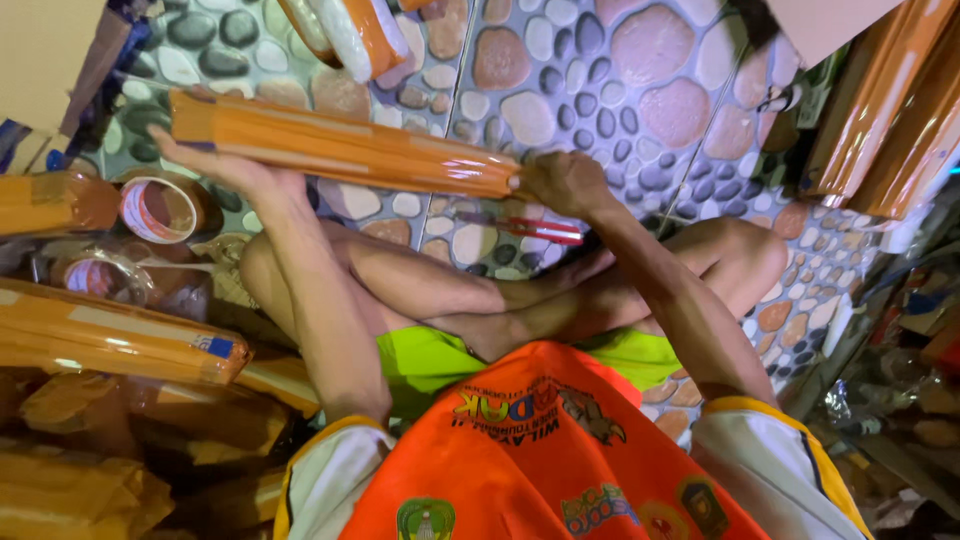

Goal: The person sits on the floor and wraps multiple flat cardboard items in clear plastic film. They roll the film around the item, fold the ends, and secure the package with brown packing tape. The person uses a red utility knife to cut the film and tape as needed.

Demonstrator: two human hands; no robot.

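Above pebble-patterned floor [600, 90] | left hand [235, 172], right hand [565, 182] fingers gripping long glossy orange tape-wrapped bundle [340, 148]

I see a floor [620, 70] of pebble-patterned tile in grey, pink and cream under warm indoor light, clutter crowding both edges.

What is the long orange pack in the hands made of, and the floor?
The long orange pack looks wrapped in glossy plastic film: it shines and shows taped seams. What is inside cannot be told. The floor looks like glazed tile printed with pebbles, smooth and slightly reflective.
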